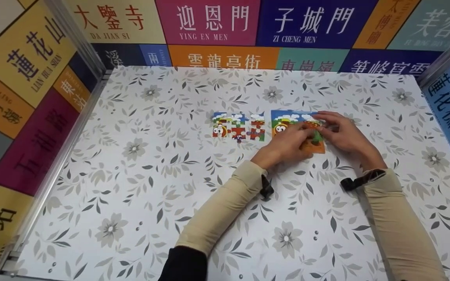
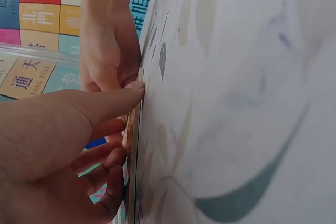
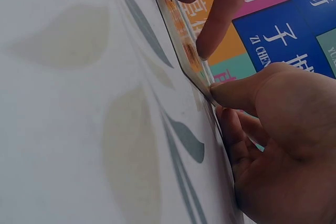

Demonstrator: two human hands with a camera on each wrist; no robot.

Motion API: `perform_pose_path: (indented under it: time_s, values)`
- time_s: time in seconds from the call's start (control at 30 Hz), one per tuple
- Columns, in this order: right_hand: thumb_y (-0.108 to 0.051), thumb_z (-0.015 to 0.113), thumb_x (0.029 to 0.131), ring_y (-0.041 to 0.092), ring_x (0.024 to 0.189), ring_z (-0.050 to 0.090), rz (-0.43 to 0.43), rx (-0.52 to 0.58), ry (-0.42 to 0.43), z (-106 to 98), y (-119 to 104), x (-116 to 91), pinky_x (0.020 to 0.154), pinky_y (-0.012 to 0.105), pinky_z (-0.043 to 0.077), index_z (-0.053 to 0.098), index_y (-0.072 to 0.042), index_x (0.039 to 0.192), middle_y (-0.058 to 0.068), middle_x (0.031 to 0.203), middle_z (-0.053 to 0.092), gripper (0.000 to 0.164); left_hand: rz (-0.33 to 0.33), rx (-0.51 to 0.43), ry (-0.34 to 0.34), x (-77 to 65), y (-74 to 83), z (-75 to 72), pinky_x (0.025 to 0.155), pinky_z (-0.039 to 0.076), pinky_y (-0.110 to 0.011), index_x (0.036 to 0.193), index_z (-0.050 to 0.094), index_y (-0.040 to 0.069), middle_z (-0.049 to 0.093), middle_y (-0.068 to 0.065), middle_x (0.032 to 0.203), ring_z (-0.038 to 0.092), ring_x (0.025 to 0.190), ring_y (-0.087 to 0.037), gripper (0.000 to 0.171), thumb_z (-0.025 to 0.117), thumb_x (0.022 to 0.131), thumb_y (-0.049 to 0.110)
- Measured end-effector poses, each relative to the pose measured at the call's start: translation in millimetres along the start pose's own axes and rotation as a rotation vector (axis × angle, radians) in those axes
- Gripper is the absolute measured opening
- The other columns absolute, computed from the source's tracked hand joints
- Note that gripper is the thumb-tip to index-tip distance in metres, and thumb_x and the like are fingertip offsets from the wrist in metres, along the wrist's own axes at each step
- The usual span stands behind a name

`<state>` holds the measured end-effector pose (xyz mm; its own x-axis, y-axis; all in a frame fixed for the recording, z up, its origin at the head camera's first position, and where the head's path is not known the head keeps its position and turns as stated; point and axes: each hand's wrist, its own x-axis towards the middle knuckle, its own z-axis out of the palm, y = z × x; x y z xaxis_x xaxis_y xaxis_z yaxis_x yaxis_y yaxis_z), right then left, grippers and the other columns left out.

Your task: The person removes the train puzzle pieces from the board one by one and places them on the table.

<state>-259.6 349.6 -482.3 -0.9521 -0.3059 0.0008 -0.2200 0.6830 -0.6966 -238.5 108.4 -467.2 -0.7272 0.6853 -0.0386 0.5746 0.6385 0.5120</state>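
Observation:
A thin square puzzle board (image 1: pixel 278 116), printed with a smiling cartoon face, clouds and an orange strip, lies flat on the table. My left hand (image 1: pixel 286 145) reaches across its near right part, thumb at the near edge and bent fingers over the picture. At the right side my right hand (image 1: pixel 344 134) grips the edge, its thumb close to the left fingertips. In the right wrist view, that thumb presses the board's corner (image 3: pixel 202 85). The hands hide much of the printed picture. Just left of the board lie several jigsaw pieces (image 1: pixel 237 132) with a matching design, arranged in columns.
The table (image 1: pixel 139 203) has a white cover with grey flowers and leaves. Colourful panels (image 1: pixel 209 23) with large lettering stand along the back and both sides. Black straps (image 1: pixel 359 181) sit round both wrists over beige sleeves.

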Motion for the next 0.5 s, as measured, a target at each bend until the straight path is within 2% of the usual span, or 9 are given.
perform_pose_path:
  time_s: [0.07, 0.17, 0.3, 0.4, 0.5]
  values:
    - [-0.018, 0.063, 0.111, 0.022, 0.117, 0.063, 0.008, -0.005, -0.003, -0.1, -0.2, 0.2, 0.093, 0.011, 0.043, 0.061, -0.014, 0.155, 0.015, 0.171, 0.043, 0.044, 0.002, 0.006, -0.001, 0.6, -0.2, -0.2, 0.118, 0.045, -0.030, 0.149, 0.064, 0.022, 0.052, 0.000, 0.160, 0.051, 0.144, -0.016, 0.049, 0.075, 0.103, 0.037]
    - [-0.018, 0.064, 0.111, 0.029, 0.120, 0.063, 0.026, -0.008, -0.006, -0.3, -0.6, 0.2, 0.094, 0.014, 0.043, 0.061, -0.015, 0.155, 0.013, 0.172, 0.042, 0.045, 0.011, -0.030, -0.001, 2.3, 0.0, -0.2, 0.113, 0.048, -0.028, 0.144, 0.068, 0.022, 0.058, 0.002, 0.152, 0.056, 0.137, -0.014, 0.044, 0.077, 0.102, 0.032]
    - [-0.018, 0.063, 0.111, 0.033, 0.124, 0.062, 0.041, -0.004, -0.012, -0.8, -0.6, 0.3, 0.098, 0.019, 0.043, 0.060, -0.016, 0.156, 0.012, 0.173, 0.040, 0.046, -0.008, -0.082, 0.011, 4.5, 0.8, -0.9, 0.112, 0.049, -0.026, 0.144, 0.068, 0.020, 0.063, 0.002, 0.147, 0.058, 0.134, -0.013, 0.047, 0.081, 0.099, 0.026]
    - [-0.017, 0.063, 0.111, 0.029, 0.123, 0.063, 0.031, 0.001, -0.008, -0.3, -0.3, 0.3, 0.098, 0.017, 0.043, 0.060, -0.016, 0.156, 0.012, 0.173, 0.041, 0.045, -0.021, -0.087, 0.009, 6.4, 1.3, -2.2, 0.113, 0.049, -0.027, 0.149, 0.065, 0.018, 0.064, 0.001, 0.149, 0.058, 0.137, -0.014, 0.054, 0.082, 0.098, 0.024]
    - [-0.015, 0.064, 0.110, 0.018, 0.115, 0.063, -0.003, 0.010, 0.001, 1.2, -0.7, 0.4, 0.094, 0.012, 0.043, 0.062, -0.012, 0.154, 0.016, 0.170, 0.044, 0.044, 0.004, -0.071, 0.007, 8.3, 1.3, -3.8, 0.114, 0.048, -0.027, 0.153, 0.062, 0.017, 0.064, 0.001, 0.151, 0.057, 0.139, -0.015, 0.059, 0.081, 0.098, 0.022]
